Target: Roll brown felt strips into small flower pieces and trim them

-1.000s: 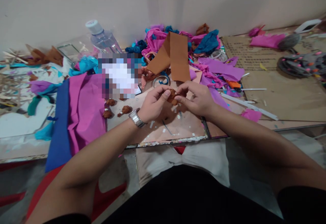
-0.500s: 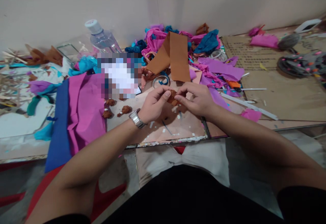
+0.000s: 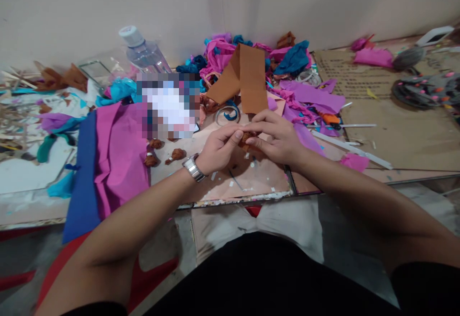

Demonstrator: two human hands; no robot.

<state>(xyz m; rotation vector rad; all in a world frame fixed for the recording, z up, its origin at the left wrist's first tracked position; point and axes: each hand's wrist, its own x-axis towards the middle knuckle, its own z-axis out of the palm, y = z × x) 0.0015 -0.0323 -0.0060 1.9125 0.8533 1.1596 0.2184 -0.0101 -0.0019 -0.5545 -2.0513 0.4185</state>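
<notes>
Between my two hands is a small crumpled piece of brown crepe paper (image 3: pixel 247 140), partly hidden by the fingers. My left hand (image 3: pixel 222 146), with a metal watch on its wrist, pinches its left side between thumb and fingers. From the right, my right hand (image 3: pixel 275 138) grips it, its fingers bent over the top and its thumb below. Just beyond the hands lies a folded strip of brown crepe paper (image 3: pixel 253 81). Several brown crepe paper balls with short stems, such as this ball (image 3: pixel 178 154), rest on the table left of my left hand.
A clear bottle (image 3: pixel 147 56) stands behind a blurred phone (image 3: pixel 170 110). Pink crepe paper (image 3: pixel 122 148) and a blue sheet (image 3: pixel 83 177) hang over the front edge at left. A roll of tape (image 3: pixel 227 115), purple scraps (image 3: pixel 312 95) and cardboard (image 3: pixel 388 139) lie around.
My right fingers have moved left over the brown paper and now meet the left fingertips. Less of the paper shows. Everything on the table stays put.
</notes>
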